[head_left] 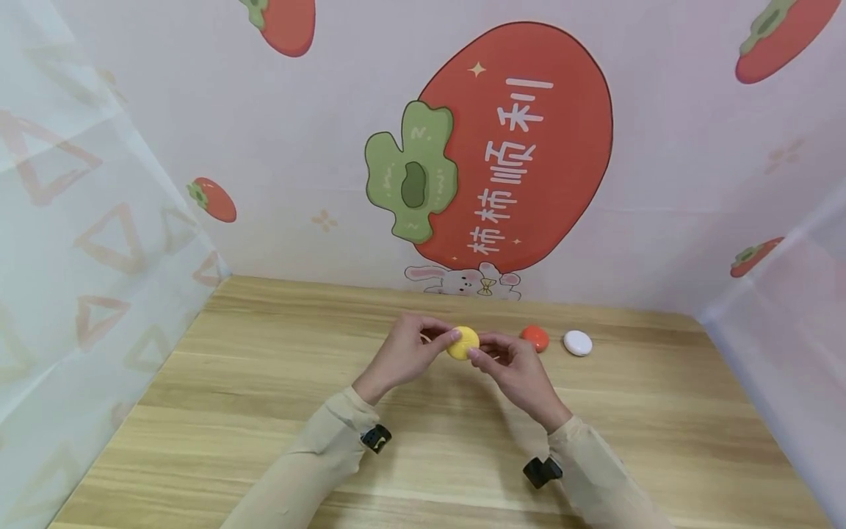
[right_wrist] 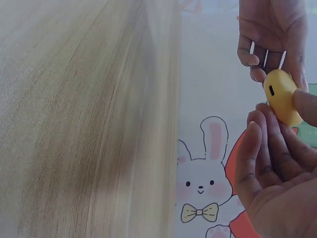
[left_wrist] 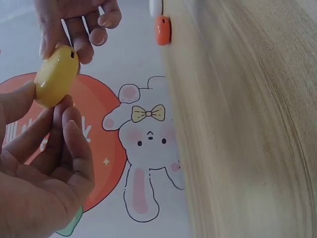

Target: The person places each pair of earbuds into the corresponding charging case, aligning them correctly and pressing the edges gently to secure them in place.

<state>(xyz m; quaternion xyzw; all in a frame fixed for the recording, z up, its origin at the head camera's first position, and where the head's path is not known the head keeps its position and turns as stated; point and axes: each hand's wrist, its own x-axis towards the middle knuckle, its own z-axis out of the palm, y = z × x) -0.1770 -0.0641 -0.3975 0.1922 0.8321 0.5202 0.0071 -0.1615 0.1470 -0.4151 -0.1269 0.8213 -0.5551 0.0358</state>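
Note:
A small, rounded yellow earbud case (head_left: 464, 343) is held up above the table between both hands. On one side, the left hand (head_left: 405, 358) pinches it between thumb and fingers; from the other, the right hand (head_left: 522, 375) pinches it too. Both wrist views show a small dark slot in the edge of the yellow case (left_wrist: 57, 77) (right_wrist: 283, 96). Beyond the right hand, an orange-red case (head_left: 536, 338) of like shape lies on the table, partly covered by that hand in the head view. To its right is a white one (head_left: 578, 343).
The wood-grain table (head_left: 264, 382) meets a printed backdrop (head_left: 264, 147) at its far edge, with pale side panels (head_left: 59, 242) left and right. Each wrist carries a strapped black camera (head_left: 377, 438).

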